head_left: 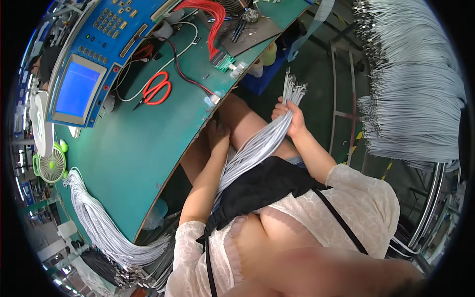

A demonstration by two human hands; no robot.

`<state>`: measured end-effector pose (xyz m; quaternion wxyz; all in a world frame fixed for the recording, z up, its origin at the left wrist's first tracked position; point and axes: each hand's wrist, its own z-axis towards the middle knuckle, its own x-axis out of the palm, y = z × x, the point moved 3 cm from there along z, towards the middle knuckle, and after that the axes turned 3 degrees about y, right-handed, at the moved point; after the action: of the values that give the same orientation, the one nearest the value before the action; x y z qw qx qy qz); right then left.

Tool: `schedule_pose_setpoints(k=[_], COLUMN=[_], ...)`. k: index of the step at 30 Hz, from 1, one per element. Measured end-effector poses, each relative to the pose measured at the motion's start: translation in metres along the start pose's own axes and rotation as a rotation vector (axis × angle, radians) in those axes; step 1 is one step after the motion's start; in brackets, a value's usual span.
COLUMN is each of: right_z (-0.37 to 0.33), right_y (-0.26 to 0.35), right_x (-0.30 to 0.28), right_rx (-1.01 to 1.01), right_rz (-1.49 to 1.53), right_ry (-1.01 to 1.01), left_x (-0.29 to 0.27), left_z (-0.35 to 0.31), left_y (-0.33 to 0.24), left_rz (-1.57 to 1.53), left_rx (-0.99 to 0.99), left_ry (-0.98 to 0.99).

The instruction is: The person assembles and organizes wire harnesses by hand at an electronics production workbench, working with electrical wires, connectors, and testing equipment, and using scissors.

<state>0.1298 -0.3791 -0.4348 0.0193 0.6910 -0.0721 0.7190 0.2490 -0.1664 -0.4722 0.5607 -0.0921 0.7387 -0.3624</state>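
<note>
A bundle of thin white cables point(257, 148) with metal connector ends lies across my lap. My right hand point(292, 118) is closed around it just below the connectors, which stick up past my fingers. From there the bundle slopes down to the left and passes by my left forearm. My left hand point(217, 132) is down by my knees at the edge of the green table, in shadow. Its fingers are mostly hidden, so what it holds, if anything, does not show.
On the green table point(133, 163) are red-handled scissors point(157, 89), a blue tester point(79, 89), a green circuit board point(222, 60) with red wires and a small green fan point(51, 166). White cables point(94, 213) drape over its near-left edge. A rack of grey cables point(415, 89) hangs at right.
</note>
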Motion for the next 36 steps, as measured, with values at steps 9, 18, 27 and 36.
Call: schedule_pose_setpoints(k=[9,18,27,36], right_z=[0.003,0.034,0.057,0.068], right_y=[-0.064,-0.103,-0.080,-0.080], right_x=[0.118,0.162,0.156,0.142], right_rx=[0.577,0.519,0.031,0.258], right_rz=[-1.686,-1.717,-1.473,-1.246], right_ry=[0.307,0.495,-0.092,-0.187], left_x=[-0.100,-0.112,-0.099,-0.106], left_z=[-0.072,-0.072,-0.059,-0.063], left_y=[-0.158,-0.135,-0.146,-0.140], left_rz=[-0.828,-1.570,-1.360,-1.451], left_rx=[0.437,-0.053,-0.052,-0.146], left_ry=[0.492,0.070,0.209,0.188])
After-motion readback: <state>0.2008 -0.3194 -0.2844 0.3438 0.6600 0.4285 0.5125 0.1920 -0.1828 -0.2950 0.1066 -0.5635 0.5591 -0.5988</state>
